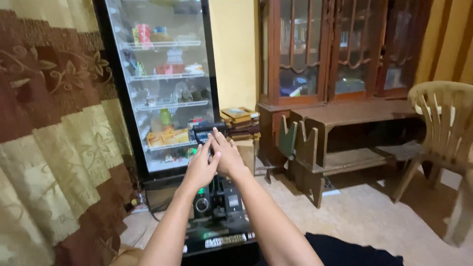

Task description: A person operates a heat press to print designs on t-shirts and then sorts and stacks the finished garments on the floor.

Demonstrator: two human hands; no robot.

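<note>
**Both hands meet at the raised lever of a black press machine**

The black handle [209,127] of the press machine [217,207] stands raised, just beyond the fingertips of both hands. The left hand [199,167] and right hand [226,155] are pressed side by side, fingers stretched flat and closed on nothing; whether they touch the handle cannot be told. Under the wrists sits the machine body with its round dial. Beyond the grip stands a glass-door fridge [165,83], its wire shelves holding packets, bottles and boxes. Left of the grip hangs a brown patterned curtain [54,138]. To the right are stacked boxes [240,120], a wooden bench [340,143], a glass-fronted cabinet [340,49] and a plastic chair [443,128].
</note>
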